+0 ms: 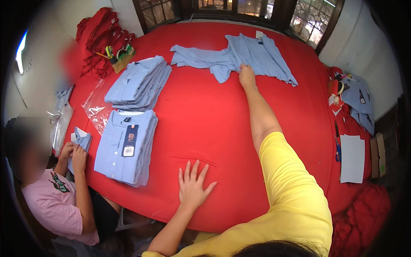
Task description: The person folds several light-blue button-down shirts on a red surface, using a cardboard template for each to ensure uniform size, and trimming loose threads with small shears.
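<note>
Shirt (pixel 244 55): light blue, spread unfolded near the table's (pixel 205 120) far edge.
Right hand (pixel 247 76): fingers gripping the shirt's lower hem.
Left hand (pixel 193 185): fingers released, flat, splayed by the near edge.

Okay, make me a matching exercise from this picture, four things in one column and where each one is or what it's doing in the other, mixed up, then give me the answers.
Things:
1. left hand
2. right hand
3. unfolded blue shirt
4. sheet of white paper

Places or states:
A. spread out at the far side of the red table
B. flat, fingers spread, on the near red cloth
C. near the table's right edge
D. stretched out, touching the shirt's lower edge

Pairs: 1-B, 2-D, 3-A, 4-C
</note>
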`<state>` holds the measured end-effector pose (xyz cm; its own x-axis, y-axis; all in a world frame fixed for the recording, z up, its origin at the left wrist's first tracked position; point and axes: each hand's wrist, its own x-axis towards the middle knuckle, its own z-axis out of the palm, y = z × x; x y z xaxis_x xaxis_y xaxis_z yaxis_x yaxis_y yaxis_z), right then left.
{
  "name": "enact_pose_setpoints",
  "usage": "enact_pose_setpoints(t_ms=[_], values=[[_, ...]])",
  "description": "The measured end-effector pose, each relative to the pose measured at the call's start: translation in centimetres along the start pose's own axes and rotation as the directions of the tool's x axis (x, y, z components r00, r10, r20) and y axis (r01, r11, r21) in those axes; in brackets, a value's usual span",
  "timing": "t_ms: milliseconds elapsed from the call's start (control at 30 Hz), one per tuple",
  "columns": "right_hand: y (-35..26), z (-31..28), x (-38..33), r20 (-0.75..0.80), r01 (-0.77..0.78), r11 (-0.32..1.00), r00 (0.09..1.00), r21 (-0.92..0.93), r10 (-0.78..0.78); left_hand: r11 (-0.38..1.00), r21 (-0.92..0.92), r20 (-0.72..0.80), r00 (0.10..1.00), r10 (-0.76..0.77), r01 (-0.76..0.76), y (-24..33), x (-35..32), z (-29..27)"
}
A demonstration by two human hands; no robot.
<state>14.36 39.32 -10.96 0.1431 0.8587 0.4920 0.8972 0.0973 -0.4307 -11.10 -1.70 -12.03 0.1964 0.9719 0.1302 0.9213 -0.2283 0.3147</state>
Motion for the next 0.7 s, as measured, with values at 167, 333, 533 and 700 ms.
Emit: enact_pose_setpoints(t_ms=[167,333,533,700], values=[[-1.6,-8.1,-2.9,-0.356,0.378,0.917,0.88,0.125,-0.314,0.999,-0.002,-0.011,0.999,-0.043,0.043,0.0,-0.6,-0.1],[-5.1,-20.9,-17.2,-0.098,0.697,0.648,0.7,0.308,-0.707,0.999,0.028,-0.078,0.997,-0.024,0.026,-0.3,-0.6,0.7],[-1.4,-22.1,-21.6,0.033,0.408,0.87,0.901,0.275,-0.433,0.838,-0.534,-0.231,0.935,-0.269,0.109,-1.1,-1.3,1.4],[7.0,-16.5,-23.1,0.086,0.196,0.98,0.976,0.035,-0.199,0.859,-0.489,-0.221,0.931,-0.29,0.152,1.1,2.2,2.5]])
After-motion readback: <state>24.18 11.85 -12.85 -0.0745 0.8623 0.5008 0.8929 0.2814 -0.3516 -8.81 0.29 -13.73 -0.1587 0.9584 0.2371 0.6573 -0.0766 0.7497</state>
